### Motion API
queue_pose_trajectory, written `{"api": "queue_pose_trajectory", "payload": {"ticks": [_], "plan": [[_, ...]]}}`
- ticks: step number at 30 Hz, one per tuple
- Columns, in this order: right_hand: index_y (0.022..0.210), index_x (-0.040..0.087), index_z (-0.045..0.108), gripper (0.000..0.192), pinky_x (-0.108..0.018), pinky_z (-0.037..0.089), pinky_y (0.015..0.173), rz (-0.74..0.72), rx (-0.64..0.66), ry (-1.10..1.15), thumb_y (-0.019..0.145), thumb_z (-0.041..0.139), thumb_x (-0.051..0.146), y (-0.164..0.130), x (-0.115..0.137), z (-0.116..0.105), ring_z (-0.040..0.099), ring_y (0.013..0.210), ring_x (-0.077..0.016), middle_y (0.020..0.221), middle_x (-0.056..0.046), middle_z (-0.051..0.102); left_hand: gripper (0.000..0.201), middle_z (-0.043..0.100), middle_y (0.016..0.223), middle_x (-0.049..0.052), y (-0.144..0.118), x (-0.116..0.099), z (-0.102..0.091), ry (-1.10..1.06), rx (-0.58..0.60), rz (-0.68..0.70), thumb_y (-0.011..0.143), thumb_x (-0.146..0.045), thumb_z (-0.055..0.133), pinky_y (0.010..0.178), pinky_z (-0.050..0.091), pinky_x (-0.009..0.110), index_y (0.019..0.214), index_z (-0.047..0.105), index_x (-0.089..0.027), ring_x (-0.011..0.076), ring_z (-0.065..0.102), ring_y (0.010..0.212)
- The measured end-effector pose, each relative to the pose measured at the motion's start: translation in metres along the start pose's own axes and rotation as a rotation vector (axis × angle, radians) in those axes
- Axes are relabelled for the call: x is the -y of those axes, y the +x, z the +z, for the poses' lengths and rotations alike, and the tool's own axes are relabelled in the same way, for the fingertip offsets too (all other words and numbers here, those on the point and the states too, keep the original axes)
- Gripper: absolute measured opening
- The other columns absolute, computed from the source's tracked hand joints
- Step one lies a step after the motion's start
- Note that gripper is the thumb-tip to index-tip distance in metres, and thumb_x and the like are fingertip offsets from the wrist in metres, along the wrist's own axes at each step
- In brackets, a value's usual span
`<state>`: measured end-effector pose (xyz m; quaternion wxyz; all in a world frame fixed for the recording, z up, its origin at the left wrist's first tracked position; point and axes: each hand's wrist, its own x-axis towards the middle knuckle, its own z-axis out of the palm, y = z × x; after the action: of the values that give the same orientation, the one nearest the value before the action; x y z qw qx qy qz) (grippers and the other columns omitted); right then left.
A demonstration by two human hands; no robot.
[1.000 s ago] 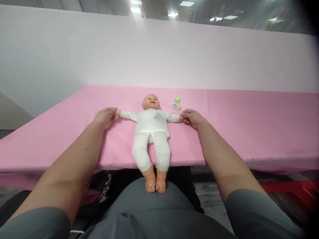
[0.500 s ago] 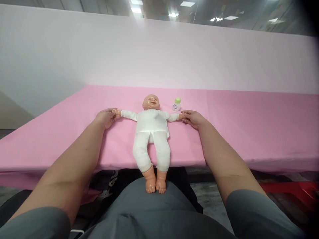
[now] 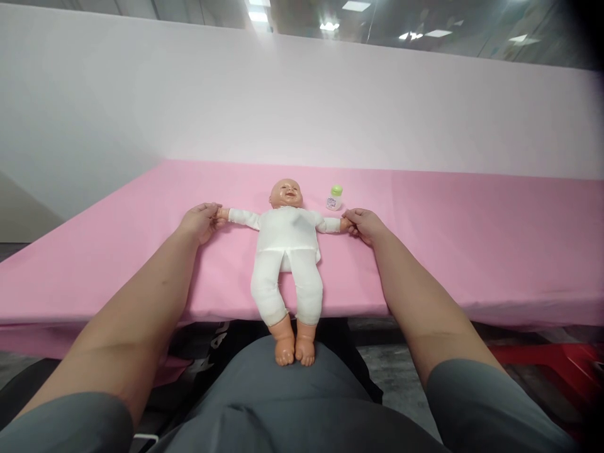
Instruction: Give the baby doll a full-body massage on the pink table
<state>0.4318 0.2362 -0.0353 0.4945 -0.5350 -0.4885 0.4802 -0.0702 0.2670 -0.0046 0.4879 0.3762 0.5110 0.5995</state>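
A baby doll (image 3: 289,233) with a white cloth body lies on its back, its head toward the wall and its feet past the table's near edge, against my grey shirt. Both doll arms are stretched out sideways. My left hand (image 3: 202,223) is closed around the doll's hand on the left. On the other side, my right hand (image 3: 366,225) pinches the doll's other hand between thumb and fingers. Just beyond that arm stands a small clear bottle (image 3: 335,197) with a green cap and a printed label.
A pink cloth (image 3: 472,245) covers the table. Behind it rises a white partition (image 3: 302,100) with glass above. Something red, perhaps a stool (image 3: 547,357), shows below the table at the right.
My right hand has shifted very slightly, its fingers closer around the doll's hand. The doll's body and the bottle stay where they were.
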Motion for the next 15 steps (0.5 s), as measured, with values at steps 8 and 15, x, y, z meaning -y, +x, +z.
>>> {"api": "queue_pose_trajectory", "payload": {"ticks": [8,15], "plan": [[0.092,0.017,0.069,0.011,-0.022,0.047,0.041,0.031,-0.071,0.015,0.097,0.067,0.027,0.004,-0.003,-0.001,0.057,0.050,-0.0116,0.072,-0.007,0.069,0.022,0.070,0.089,0.010,0.005,0.001,-0.003,-0.006,0.022,-0.044,0.084,0.004,0.065,0.064,0.063,0.023,0.099,0.071,-0.010,0.0146,0.071,0.071],[0.098,0.018,0.069,0.026,-0.028,0.065,0.066,0.062,0.093,0.202,0.079,0.087,0.017,-0.005,0.001,-0.010,0.072,0.076,-0.0183,0.093,-0.010,0.074,0.029,0.069,0.090,0.008,-0.005,-0.002,0.000,-0.029,0.049,-0.025,0.077,0.007,0.072,0.065,0.062,0.021,0.100,0.070,-0.010,0.0113,0.069,0.068]]}}
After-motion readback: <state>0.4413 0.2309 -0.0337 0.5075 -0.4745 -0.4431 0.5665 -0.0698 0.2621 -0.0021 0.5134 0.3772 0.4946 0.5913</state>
